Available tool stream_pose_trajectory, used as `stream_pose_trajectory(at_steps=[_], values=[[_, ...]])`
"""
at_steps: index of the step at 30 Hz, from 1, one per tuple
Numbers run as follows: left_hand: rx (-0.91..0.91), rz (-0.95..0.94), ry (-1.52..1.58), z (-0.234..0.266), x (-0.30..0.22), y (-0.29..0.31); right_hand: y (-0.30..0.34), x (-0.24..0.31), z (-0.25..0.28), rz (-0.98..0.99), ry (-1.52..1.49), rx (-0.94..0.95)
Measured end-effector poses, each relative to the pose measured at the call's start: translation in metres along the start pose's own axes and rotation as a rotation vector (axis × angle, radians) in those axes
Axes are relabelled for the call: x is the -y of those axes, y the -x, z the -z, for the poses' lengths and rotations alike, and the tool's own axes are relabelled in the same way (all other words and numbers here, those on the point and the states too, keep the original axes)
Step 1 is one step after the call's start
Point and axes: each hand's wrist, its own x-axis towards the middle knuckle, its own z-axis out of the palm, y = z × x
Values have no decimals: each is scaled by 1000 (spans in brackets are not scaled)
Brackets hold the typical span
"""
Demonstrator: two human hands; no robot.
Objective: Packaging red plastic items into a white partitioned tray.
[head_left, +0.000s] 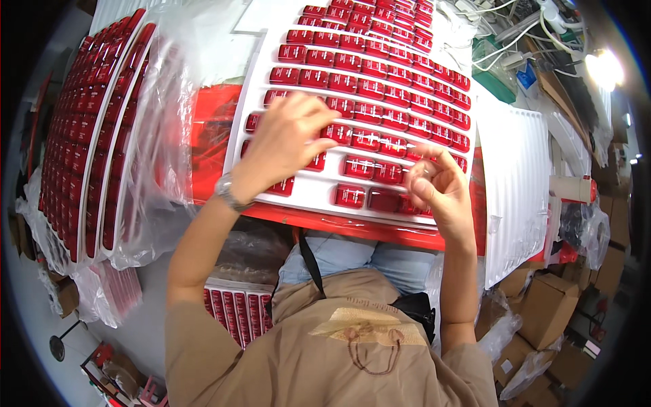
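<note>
A white tray point(313, 184) holds rows of small glossy red rectangular pieces point(366, 140), most with pale print. My left hand point(288, 139) hovers over the tray's left part, its thumb and forefinger apart and close to the pieces there. White gaps show in the two nearest rows, right of that hand. Over the near right corner is my right hand point(441, 193), fingers curled and thumb near the forefinger. Whatever it may hold is blurred. Beside it, in the nearest row, lies a darker red piece point(385, 201) with no print that I can see.
Stacked trays of red pieces point(74, 156) stand at the left, partly wrapped in clear plastic point(163, 142). White ribbed trays point(517, 183) lean at the right. A red cover point(213, 136) lies under the tray. Cables point(556, 30) and cardboard boxes point(546, 305) crowd the right side.
</note>
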Motion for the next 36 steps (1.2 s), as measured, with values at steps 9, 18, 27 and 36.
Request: stream_pose_trajectory(at_steps=[9,18,27,36], values=[[-82,186,183,19,0,24,-51,-17,-60,357,252,-295],[-235,302,378,19,-22,34,-9,6,-39,626,1190,-43],[-39,79,-99,21,16,16,131,3,125,29,1844,-484],[-146,171,5,35,26,42,52,18,52,349,314,-471]])
